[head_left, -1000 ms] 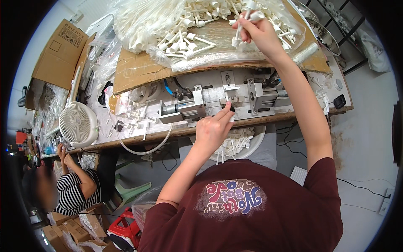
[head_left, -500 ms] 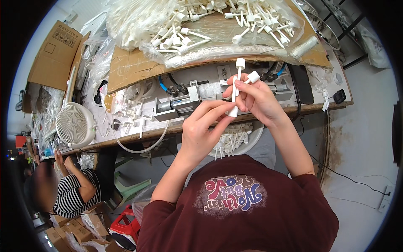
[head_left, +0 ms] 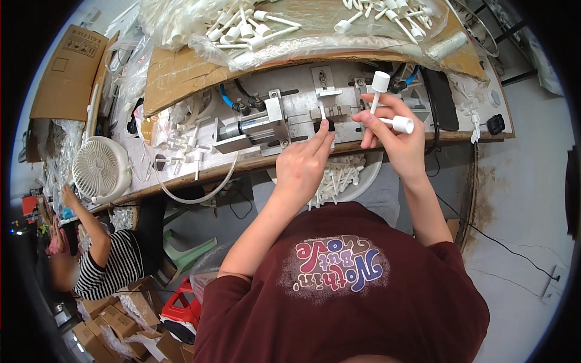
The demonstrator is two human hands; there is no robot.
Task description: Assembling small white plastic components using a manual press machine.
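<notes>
My right hand (head_left: 399, 142) is closed on two white plastic caps with stems: one cap (head_left: 380, 83) points up, the other cap (head_left: 400, 124) lies sideways across the fingers. My left hand (head_left: 305, 163) reaches forward over the table edge with its fingers stretched out. Its fingertips touch the lower end of a small white plastic piece (head_left: 322, 109) in the middle of a metal clamping fixture (head_left: 296, 115); the thumb is mostly hidden. Below the hands a white tub (head_left: 374, 175) holds many small white stemmed parts (head_left: 340, 178).
Cardboard (head_left: 272, 68) with plastic film and loose white capped stems lies behind the fixture. A white fan (head_left: 101, 169) and scattered white parts (head_left: 181, 148) are on the left. Blue and black hoses (head_left: 233, 97) run to the fixture. A co-worker in a striped shirt (head_left: 112, 266) sits at far left.
My left hand has left the stemmed cap and moved forward to the fixture, where a white piece now shows. My right hand shifted right with its two caps. The co-worker's arm has moved.
</notes>
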